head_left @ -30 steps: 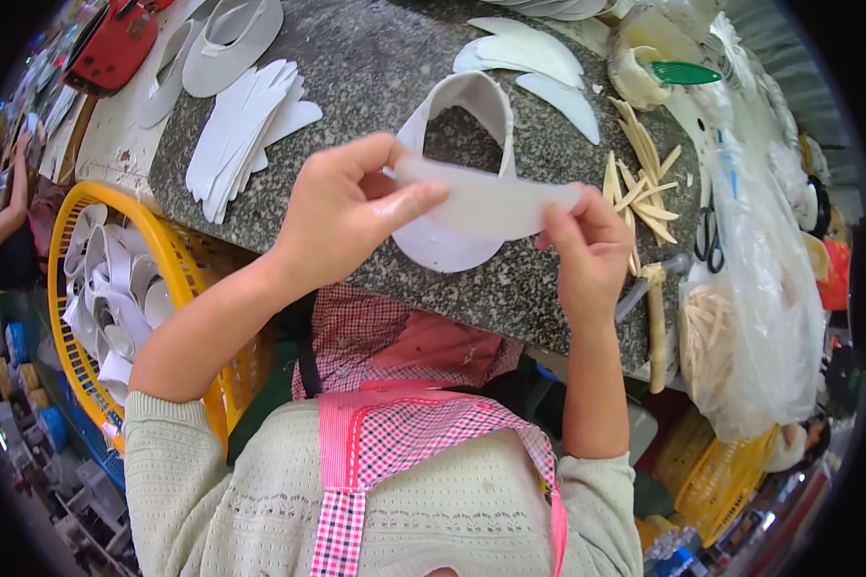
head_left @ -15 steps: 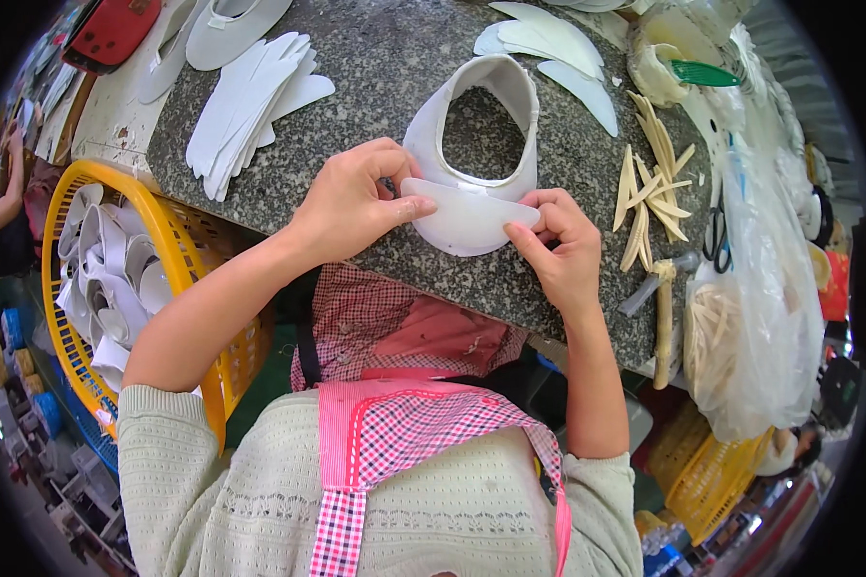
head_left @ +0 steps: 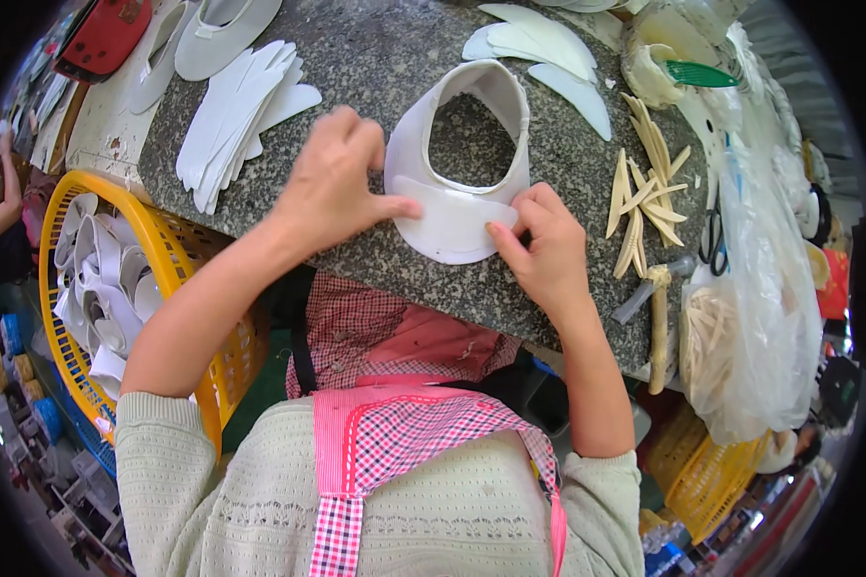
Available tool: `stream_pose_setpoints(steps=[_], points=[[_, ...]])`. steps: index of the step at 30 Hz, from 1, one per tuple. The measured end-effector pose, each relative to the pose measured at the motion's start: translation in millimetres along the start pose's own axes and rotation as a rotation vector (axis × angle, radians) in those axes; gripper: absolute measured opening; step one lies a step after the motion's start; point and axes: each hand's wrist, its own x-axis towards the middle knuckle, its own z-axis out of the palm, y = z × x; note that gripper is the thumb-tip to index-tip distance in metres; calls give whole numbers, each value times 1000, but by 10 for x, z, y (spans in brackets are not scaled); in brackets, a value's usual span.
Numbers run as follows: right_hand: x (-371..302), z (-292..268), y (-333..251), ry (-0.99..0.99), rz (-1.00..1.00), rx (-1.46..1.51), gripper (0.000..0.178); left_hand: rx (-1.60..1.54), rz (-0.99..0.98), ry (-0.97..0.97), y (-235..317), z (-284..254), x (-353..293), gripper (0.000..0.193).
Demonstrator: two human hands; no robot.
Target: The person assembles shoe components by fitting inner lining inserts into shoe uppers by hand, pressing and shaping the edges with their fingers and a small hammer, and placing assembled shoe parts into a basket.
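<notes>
A pale white shoe upper (head_left: 409, 144) lies on the speckled stone slab in front of me, its oval opening facing up and its rounded toe towards me. A smooth white crescent-shaped piece (head_left: 452, 216) lies flat across the toe. My right hand (head_left: 550, 245) pinches the right end of that piece, thumb on top, at the upper's edge. My left hand (head_left: 329, 183) is slightly blurred. Its thumb reaches out to the left end of the piece, while the other fingers are bent and raised beside the upper, apart from the thumb, gripping nothing.
White flat cut pieces (head_left: 236, 120) are fanned out at left, more crescents (head_left: 573, 91) at the back. To the right are cream strips (head_left: 656, 183), scissors (head_left: 714, 240), a wooden-handled hammer (head_left: 659, 332) and a plastic bag (head_left: 765, 337). A yellow basket (head_left: 168, 264) holds several uppers at left.
The crescent piece has settled from being held above the toe to lying flat on it. My left hand has let go of its end and shifted left and away. My right hand keeps its pinch.
</notes>
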Motion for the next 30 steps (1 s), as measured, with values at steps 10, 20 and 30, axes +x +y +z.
stream_pose_setpoints(steps=[10, 20, 30], points=[[10, -348, 166, 0, 315, 777, 43, 153, 733, -121, 117, -351, 473, 26], [-108, -583, -460, -127, -85, 1135, 40, 99, 539, -48, 665, -642, 186, 18], [-176, -608, -167, -156, -81, 1627, 37, -1614, -173, -273, 584, -662, 216, 63]])
